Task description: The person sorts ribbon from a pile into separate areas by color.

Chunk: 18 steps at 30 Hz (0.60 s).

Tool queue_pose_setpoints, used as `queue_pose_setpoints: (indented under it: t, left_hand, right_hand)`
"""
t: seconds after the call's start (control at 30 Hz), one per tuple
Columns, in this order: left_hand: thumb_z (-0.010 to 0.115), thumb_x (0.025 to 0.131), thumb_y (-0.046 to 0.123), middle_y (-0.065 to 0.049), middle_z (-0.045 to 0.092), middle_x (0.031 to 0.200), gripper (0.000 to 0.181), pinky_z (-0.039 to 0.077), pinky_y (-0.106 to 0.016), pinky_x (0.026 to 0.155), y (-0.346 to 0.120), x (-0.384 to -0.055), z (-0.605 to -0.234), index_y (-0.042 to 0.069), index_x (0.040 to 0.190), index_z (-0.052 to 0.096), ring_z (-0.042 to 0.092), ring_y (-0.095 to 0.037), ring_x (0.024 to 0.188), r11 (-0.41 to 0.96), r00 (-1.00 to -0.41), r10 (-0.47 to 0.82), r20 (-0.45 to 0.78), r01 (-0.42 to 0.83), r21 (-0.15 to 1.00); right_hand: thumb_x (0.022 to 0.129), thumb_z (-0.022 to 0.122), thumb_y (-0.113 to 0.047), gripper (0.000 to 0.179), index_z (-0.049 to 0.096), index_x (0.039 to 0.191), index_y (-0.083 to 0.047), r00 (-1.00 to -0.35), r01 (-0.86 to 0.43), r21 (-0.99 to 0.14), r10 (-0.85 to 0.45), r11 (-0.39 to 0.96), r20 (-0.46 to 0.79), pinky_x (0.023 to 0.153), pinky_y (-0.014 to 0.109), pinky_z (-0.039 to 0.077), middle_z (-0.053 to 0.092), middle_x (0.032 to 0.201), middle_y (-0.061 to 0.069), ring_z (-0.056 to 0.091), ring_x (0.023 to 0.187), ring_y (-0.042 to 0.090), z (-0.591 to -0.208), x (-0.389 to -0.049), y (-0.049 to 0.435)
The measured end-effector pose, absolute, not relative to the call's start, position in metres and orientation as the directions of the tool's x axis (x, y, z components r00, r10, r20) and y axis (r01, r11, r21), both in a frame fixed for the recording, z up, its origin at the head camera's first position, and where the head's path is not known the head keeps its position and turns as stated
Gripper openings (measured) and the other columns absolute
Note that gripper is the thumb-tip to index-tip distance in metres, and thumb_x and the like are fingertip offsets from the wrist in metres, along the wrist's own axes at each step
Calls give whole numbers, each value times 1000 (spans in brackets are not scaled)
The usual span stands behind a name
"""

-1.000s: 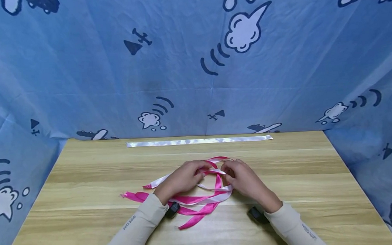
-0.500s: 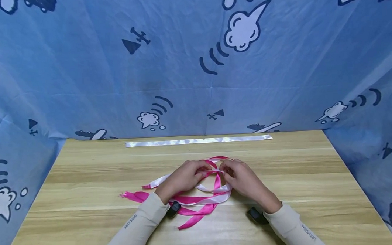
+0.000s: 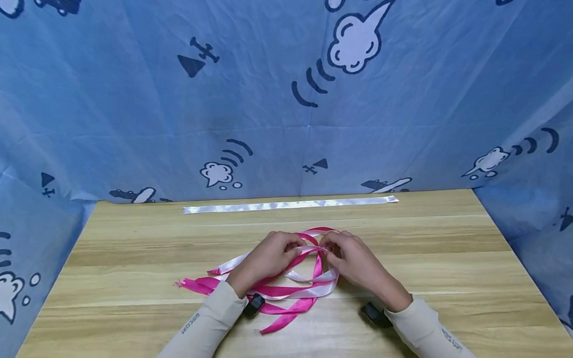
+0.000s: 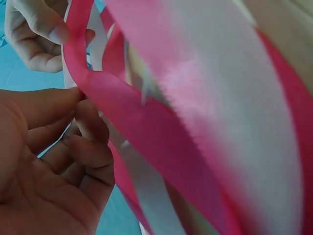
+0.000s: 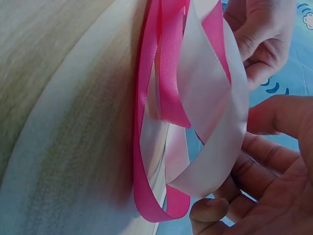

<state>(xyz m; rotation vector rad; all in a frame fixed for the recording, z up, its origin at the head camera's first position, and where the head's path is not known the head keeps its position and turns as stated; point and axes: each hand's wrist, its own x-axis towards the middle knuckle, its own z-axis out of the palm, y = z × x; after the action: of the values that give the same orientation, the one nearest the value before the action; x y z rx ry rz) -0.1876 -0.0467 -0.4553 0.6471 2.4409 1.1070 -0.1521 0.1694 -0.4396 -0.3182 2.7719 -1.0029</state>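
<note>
Interlacing pink ribbon (image 3: 293,303) with white ribbon (image 3: 316,290) at desk (image 3: 125,252) centre, loops formed. Left hand (image 3: 264,260) pinching pink strand; right hand (image 3: 351,259) curled on loop at 12 o'clock. Judged next: drawing crossing snug without twisting.

Glossy satin ribbons (image 3: 292,292) (pink, white) on matt wood-grain table (image 3: 126,274)

Bright, even light; blurred wrist close-ups

Head view: above the counter (image 3: 126,274), facing down and forward. Wrist views: close beside the ribbon loops (image 3: 311,277), shared by all.
</note>
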Motion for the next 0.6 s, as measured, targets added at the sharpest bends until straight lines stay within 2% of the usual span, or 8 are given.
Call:
queue_pose_setpoints:
  t: [0.3, 0.43, 0.6]
  left_hand:
    - [73, 100, 21, 5, 69, 84, 12, 44, -22, 67, -49, -186, -449, 14, 105, 82, 53, -9, 72, 550, -823, 556, -115, 261, 794]
    - [72, 100, 19, 4, 66, 79, 11, 41, -20, 62, -50, -185, -445, 13, 103, 82, 49, -7, 66, 532, -826, 554, -106, 253, 808]
    - [73, 100, 21, -2, 70, 82, 13, 42, -20, 61, -50, -183, -437, 14, 104, 82, 48, -6, 62, 498, -819, 566, -89, 254, 829]
  right_hand:
    - [96, 73, -5, 8, 76, 97, -12, -952, -210, -673, -304, 710, -24, 77, 30, 49, 71, 91, -1, 55, 83, 15, -440, -150, 170]
    - [96, 73, -4, 7, 76, 95, -10, -950, -206, -711, -312, 673, -19, 71, 27, 47, 70, 84, 1, 54, 79, 13, -438, -149, 170]
    - [98, 71, -5, 5, 74, 94, -8, -943, -208, -755, -332, 621, -14, 65, 25, 45, 66, 72, 4, 54, 71, 10, -433, -148, 169]
